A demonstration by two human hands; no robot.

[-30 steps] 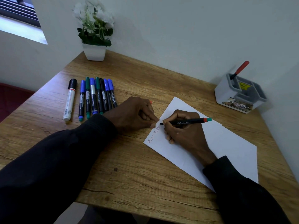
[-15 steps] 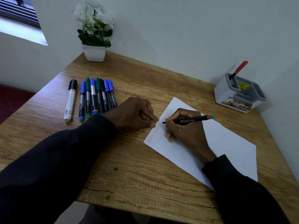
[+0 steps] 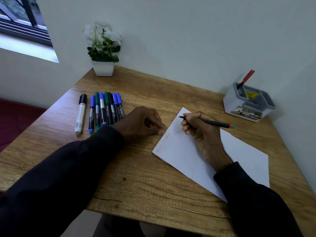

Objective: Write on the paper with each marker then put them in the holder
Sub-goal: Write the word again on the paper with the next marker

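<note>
Far left, a row of markers [image 3: 102, 110] lies side by side on the table [image 3: 145, 194], long axes pointing away from the person, none of them in a hand. Just right of them the left hand [image 3: 142, 124] rests with its fingers curled, apparently round an orange cap [image 3: 158, 113]; only a speck of it shows. One fingertip touches the left edge of the paper [image 3: 184, 161]. The red writing along that edge is hard to read.

The right hand [image 3: 200, 132] pinches the pen [image 3: 212, 123], which lies near level, tip left toward the cap hand, tail right toward the holder [image 3: 246, 106]. Can't tell if the tip touches the paper. The holder is far right by the wall, well apart, and the right hand is nearer to it. A red pen [image 3: 247, 78] stands in it.
</note>
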